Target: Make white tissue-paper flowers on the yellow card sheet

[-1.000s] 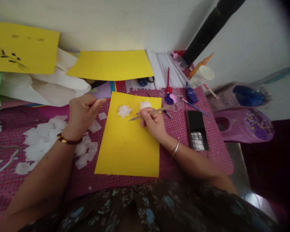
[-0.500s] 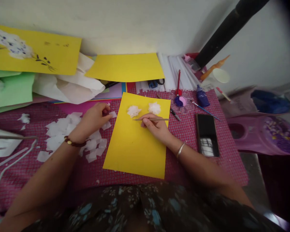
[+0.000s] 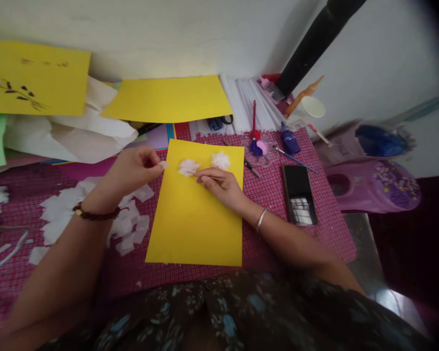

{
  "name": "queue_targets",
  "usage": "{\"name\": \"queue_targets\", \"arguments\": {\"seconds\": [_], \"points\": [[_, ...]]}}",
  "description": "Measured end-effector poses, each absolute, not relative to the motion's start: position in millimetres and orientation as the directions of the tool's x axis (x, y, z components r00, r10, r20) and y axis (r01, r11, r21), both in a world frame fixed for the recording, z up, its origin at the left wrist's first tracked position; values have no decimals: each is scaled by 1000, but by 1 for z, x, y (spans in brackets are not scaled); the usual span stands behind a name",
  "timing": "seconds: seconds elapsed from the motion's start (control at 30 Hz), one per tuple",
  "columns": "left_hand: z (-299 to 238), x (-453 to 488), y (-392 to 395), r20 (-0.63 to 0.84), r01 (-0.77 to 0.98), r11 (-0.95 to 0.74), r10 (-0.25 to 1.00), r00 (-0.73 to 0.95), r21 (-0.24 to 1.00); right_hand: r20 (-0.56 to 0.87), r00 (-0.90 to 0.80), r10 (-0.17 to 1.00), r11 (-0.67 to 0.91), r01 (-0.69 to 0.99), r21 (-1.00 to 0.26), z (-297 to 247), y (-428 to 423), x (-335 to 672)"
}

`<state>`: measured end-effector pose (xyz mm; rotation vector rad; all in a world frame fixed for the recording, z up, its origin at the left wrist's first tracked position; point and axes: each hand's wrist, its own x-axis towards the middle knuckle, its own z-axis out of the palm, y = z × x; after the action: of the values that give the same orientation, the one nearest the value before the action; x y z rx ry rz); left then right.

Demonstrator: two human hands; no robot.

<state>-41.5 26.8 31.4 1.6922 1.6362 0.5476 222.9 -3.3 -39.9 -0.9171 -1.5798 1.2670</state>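
Note:
A yellow sheet of paper [image 3: 193, 219] lies in front of me, with two white crumpled-paper tufts near its top, a left tuft [image 3: 189, 166] and a right tuft [image 3: 220, 160]. My right hand [image 3: 221, 187] rests over the sheet, its fingers closed on a thin stick [image 3: 216, 176] whose tip is at the left tuft. Left of the sheet, my left hand [image 3: 137, 168] pinches a small white paper piece [image 3: 164, 165] between thumb and finger. Beneath that forearm spreads a pile of white paper squares [image 3: 60, 209], partly hidden.
A phone [image 3: 299, 195] lies to the right. Behind it are a paint palette [image 3: 269, 153], a purple paint bottle [image 3: 289, 139] and a blue brush [image 3: 300, 162]. More yellow sheets [image 3: 168, 100] and crumpled white paper [image 3: 69, 136] line the wall. A pink stool [image 3: 366, 187] stands beside the table.
My left hand has raised the small paper piece beside the sheet. My right hand has tilted the stick and brought its tip to the left tuft. The view has shifted rightward.

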Motion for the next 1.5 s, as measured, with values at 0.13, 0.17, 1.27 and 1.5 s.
{"name": "queue_targets", "arguments": {"seconds": [0.13, 0.17, 1.27, 1.5], "points": [[21, -27, 32, -176, 590, 29, 965, 193, 807, 104, -273, 956, 110, 6, -994, -45, -1, 222], [18, -26, 32, -187, 595, 27, 960, 208, 803, 102, -263, 959, 106, 2, -994, -45, -1, 222], [-2, 3, 25, -98, 707, -129, 958, 271, 695, 145, -201, 969, 138, -47, -989, -29, -3, 225], [-6, 2, 26, -96, 685, -117, 960, 264, 719, 180, -307, 935, 199, 33, -979, -29, -9, 226]]}}
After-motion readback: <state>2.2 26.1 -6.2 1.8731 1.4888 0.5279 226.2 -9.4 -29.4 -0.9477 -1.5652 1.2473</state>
